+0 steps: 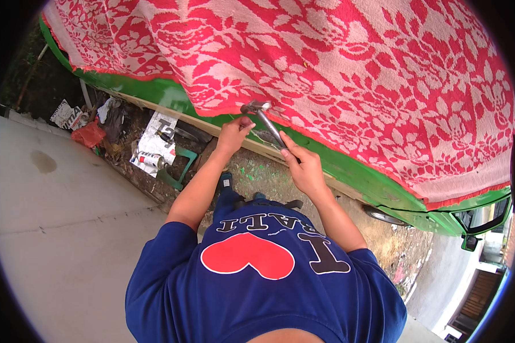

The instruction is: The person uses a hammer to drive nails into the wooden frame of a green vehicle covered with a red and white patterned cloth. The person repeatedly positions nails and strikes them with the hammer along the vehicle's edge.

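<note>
The right hand (305, 167) is wrapped round the handle of the hammer (268, 127), head up by the hem of the patterned cloth (337, 74) on the green vehicle (167, 96). Left hand (233, 137) is curled just beside it, can't tell if it's pinching anything. Work looks underway; how much is left doesn't show.

Your right hand (305, 167) held a hammer (269, 127) angled toward eleven o'clock; your left hand (233, 137) curled at its ten o'clock. Toward twelve, red-and-pink cloth (337, 80) draped a green vehicle (360, 176).
</note>
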`<state>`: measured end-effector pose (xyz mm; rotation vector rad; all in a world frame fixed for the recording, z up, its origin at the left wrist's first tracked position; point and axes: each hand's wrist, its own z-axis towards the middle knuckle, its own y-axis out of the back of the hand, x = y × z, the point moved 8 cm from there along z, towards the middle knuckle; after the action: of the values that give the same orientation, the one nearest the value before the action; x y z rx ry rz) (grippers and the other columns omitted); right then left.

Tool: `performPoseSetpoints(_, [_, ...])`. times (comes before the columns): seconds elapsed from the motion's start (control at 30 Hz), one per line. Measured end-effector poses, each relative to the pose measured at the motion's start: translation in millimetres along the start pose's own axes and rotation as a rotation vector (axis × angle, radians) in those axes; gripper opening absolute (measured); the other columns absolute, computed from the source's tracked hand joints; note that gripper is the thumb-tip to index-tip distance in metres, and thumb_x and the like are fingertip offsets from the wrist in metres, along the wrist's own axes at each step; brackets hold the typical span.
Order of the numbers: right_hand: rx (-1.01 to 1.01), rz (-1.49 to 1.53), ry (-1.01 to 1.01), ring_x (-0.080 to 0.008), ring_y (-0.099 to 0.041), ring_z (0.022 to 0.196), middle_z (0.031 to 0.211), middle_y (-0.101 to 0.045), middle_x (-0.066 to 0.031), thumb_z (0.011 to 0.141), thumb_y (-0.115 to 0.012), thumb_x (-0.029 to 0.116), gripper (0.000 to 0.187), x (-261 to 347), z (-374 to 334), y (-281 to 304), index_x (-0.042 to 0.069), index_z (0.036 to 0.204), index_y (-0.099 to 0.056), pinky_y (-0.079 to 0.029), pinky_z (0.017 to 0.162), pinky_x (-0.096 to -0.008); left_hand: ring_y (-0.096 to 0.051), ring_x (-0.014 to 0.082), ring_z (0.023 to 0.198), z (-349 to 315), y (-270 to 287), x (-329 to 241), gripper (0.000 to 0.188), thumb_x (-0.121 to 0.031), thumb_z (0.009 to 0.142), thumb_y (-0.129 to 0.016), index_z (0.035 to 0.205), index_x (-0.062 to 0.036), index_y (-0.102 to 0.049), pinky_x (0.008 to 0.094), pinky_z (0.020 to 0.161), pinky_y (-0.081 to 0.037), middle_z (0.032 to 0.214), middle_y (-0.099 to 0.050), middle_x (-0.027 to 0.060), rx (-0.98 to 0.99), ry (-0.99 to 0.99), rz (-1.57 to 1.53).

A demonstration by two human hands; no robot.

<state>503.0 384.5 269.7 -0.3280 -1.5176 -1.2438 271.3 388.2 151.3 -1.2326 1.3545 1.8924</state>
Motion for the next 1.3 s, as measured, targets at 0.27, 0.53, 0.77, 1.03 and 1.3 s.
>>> performPoseSetpoints(0.27, [-0.051,-0.024,-0.035,-0.0229,-0.059,0.066,0.083,-0.067,-0.0158,0.097,-0.065,0.02,0.043,-21,-8,9,0.025,0.14,-0.059,-0.052,0.071,-0.036,-0.068,0.0137,0.067,-1,8,8,0.025,-0.021,0.091,-0.074,0.099,0.0013,-0.069,0.0291,0.065,-0.053,0.078,-0.071,0.0078,0.005,0.049,-0.074])
performPoseSetpoints(0.53, [-0.091,0.219,-0.302,-0.0063,-0.05,0.06,0.069,-0.056,-0.0001,0.098,-0.065,0.017,0.043,-31,-15,25,0.022,0.141,-0.06,-0.047,0.058,-0.0268,-0.067,0.0137,0.064,-5,17,10,0.02,-0.018,0.091,-0.074,0.096,0.0009,-0.069,0.0302,0.061,-0.052,0.073,-0.069,0.0082,-0.121,0.005,-0.245])
performPoseSetpoints(0.77, [-0.072,0.265,-0.306,-0.0056,-0.048,0.058,0.068,-0.055,0.0018,0.098,-0.065,0.017,0.043,-38,-21,21,0.022,0.141,-0.06,-0.045,0.056,-0.0257,-0.068,0.0141,0.066,-3,11,16,0.02,-0.018,0.09,-0.074,0.095,0.0009,-0.069,0.03,0.063,-0.052,0.074,-0.069,0.0087,-0.092,0.014,-0.193])
performPoseSetpoints(1.03, [0.019,0.177,-0.299,-0.0093,-0.055,0.064,0.094,-0.073,-0.0065,0.097,-0.066,0.017,0.044,-23,-15,14,0.02,0.14,-0.059,-0.05,0.064,-0.0303,-0.069,0.0133,0.069,-1,4,9,0.022,-0.019,0.091,-0.074,0.099,0.0011,-0.069,0.0288,0.066,-0.054,0.079,-0.071,0.0068,0.006,0.027,-0.101])
performPoseSetpoints(1.3, [0.019,0.05,-0.047,-0.0269,-0.071,0.083,0.116,-0.07,-0.0188,0.096,-0.066,0.017,0.043,-1,1,-7,0.02,0.139,-0.06,-0.053,0.081,-0.0361,-0.069,0.0146,0.069,5,2,9,0.025,-0.023,0.091,-0.074,0.099,0.0002,-0.068,0.0304,0.065,-0.053,0.079,-0.071,0.0068,0.027,0.03,-0.041])
